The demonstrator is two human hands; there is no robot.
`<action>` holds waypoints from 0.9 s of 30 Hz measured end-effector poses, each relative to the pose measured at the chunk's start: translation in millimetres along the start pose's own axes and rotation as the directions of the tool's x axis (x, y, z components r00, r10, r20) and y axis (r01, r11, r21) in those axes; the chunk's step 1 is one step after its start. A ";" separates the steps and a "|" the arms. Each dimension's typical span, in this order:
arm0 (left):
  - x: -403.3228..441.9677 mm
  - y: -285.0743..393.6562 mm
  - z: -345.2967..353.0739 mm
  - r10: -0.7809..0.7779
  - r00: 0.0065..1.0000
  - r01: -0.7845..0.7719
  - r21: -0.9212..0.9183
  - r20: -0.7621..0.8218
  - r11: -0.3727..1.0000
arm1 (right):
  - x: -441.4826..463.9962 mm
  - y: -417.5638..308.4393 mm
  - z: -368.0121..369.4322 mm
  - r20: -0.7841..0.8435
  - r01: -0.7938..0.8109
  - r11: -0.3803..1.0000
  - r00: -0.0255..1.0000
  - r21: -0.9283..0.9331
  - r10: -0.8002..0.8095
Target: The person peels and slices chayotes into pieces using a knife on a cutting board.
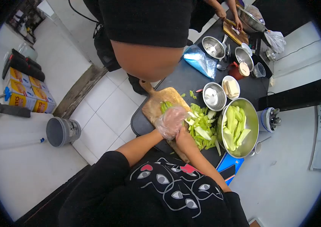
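My left hand, in a clear plastic glove, is closed over a wooden cutting board. Pale green cut vegetable pieces show just past its fingers; whatever lies under them is hidden. My right hand is bare and closed, close beside the left at the board's edge. What it grips cannot be made out. Right of the hands spreads a pile of sliced green vegetable. A large metal bowl beyond it holds long peeled green pieces.
A small metal bowl with white contents, a dish of pale yellow blocks and a blue-white plastic bag stand farther along the dark table. A phone lies near my right forearm. Another person's hands work at a second board.
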State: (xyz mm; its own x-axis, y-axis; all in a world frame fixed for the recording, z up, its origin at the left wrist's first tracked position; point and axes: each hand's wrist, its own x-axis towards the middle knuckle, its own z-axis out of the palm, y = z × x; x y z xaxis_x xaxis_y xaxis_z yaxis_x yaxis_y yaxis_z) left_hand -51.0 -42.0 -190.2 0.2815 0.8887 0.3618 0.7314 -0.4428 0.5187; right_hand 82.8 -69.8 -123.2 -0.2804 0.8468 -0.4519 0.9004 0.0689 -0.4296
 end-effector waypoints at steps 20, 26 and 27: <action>-22.6 10.0 7.2 -0.510 0.850 0.527 0.210 -0.132 0.824 | -27.3 -24.6 -53.3 0.166 0.096 0.977 0.984 -0.193 -0.064; -22.4 11.1 2.2 -0.494 0.850 0.521 0.158 -0.182 0.839 | -35.3 -19.1 -49.2 0.166 -0.010 0.983 0.985 -0.183 0.041; -22.6 11.3 2.8 -0.501 0.847 0.527 0.152 -0.179 0.836 | -34.8 -14.3 -41.2 0.127 -0.045 0.986 0.990 -0.163 0.066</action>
State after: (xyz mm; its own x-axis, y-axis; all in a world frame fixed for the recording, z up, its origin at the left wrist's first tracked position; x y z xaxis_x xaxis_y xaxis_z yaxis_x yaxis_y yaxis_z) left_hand -47.3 -66.7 -194.7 -0.2391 0.9531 0.1854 0.8544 0.1158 0.5066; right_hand 93.4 -78.4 -69.1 -0.2598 0.7760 -0.5748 0.9544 0.1155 -0.2754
